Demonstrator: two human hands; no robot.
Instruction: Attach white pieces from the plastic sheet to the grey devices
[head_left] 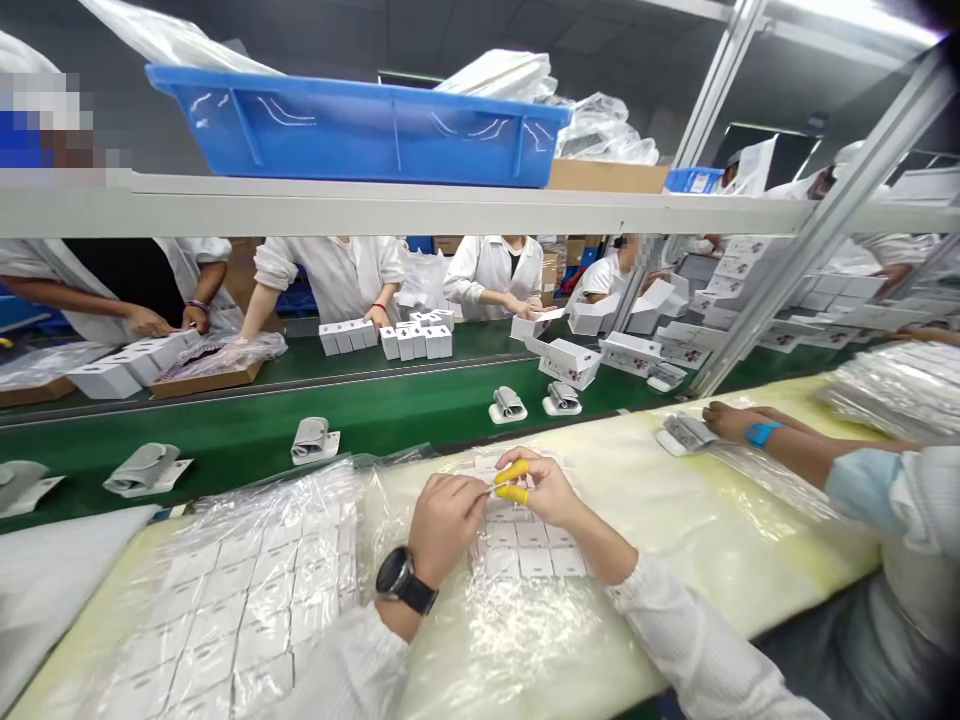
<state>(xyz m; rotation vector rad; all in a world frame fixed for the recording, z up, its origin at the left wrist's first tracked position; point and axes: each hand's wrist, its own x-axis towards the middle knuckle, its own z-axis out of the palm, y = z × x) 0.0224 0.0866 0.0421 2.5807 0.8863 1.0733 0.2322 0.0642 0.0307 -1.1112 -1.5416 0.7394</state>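
My left hand (447,522), with a black watch on its wrist, is closed in a pinch above the yellow-topped table. My right hand (546,492) meets it fingertip to fingertip, yellow finger cots (514,482) on its thumb and a finger, also pinching. A tiny pale thing seems to lie between the fingertips, too small and covered to name. Beneath the hands is a clear plastic bag with rows of small white box-like pieces (534,550). Left of my left hand lies a larger clear bag of similar white pieces (259,590).
A green conveyor (247,432) runs beyond the table, carrying grey rolled cuffs (309,438) on white cards. Co-workers across it handle white boxes (349,337). At right, a co-worker's hand touches a grey cuff (684,434). Overhead, a shelf (450,212) bears a blue bin (360,130).
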